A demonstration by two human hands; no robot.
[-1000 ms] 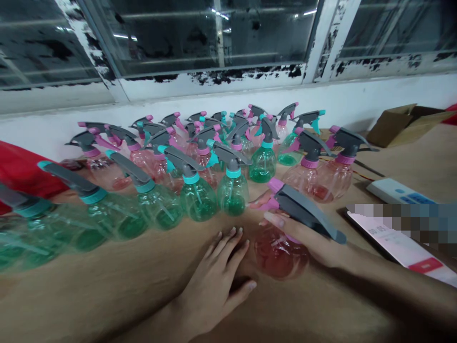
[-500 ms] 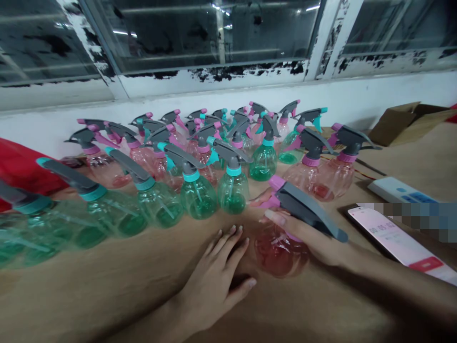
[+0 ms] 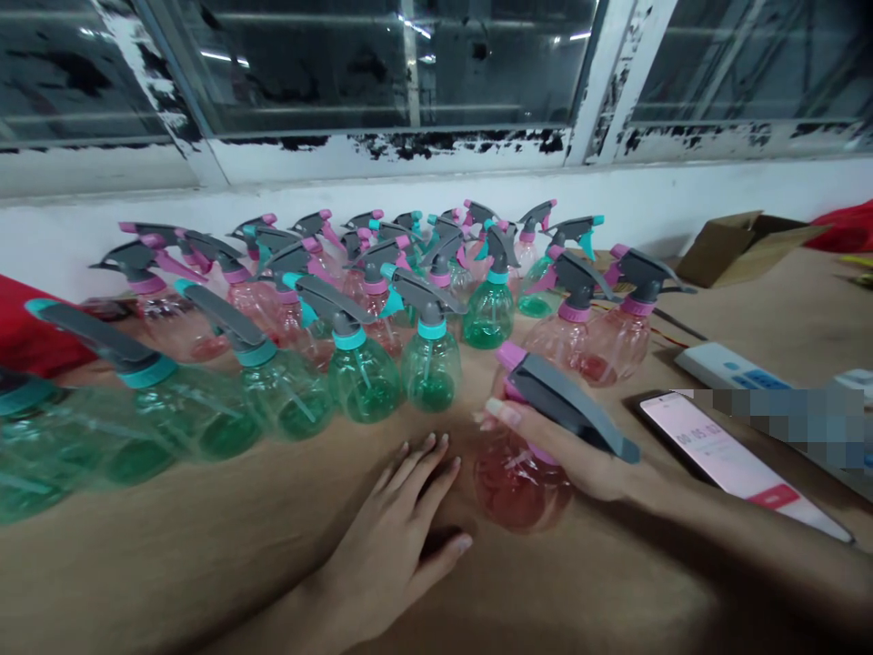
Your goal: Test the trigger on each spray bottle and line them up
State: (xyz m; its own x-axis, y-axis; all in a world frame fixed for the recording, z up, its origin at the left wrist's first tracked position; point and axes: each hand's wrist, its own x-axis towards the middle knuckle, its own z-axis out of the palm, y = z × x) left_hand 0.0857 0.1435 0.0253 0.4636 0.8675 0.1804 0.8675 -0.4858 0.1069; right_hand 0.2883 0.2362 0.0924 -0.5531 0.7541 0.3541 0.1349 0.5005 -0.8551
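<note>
My right hand (image 3: 552,441) is wrapped round the neck of a pink spray bottle (image 3: 522,487), just under its grey and pink trigger head. The bottle stands on the wooden table (image 3: 225,564) with reddish liquid low inside it. Some of the fingers are hidden behind the neck. To the left of that bottle, my left hand (image 3: 402,528) lies flat on the table, fingers stretched out and holding nothing. Beyond my left hand stand green spray bottles (image 3: 432,368) with grey and turquoise heads, in a slanting row.
Several more pink spray bottles (image 3: 617,341) and green ones crowd the back, before the white wall (image 3: 634,196). At right lie a phone (image 3: 723,455) with a running timer and a white device (image 3: 729,368). Behind them is an open cardboard box (image 3: 737,250); red cloth (image 3: 34,327) lies left.
The view has shifted a little to the right, so things appear further left. My right hand still grips the pink bottle, its fingers closer in at the trigger. My left hand stays flat.
</note>
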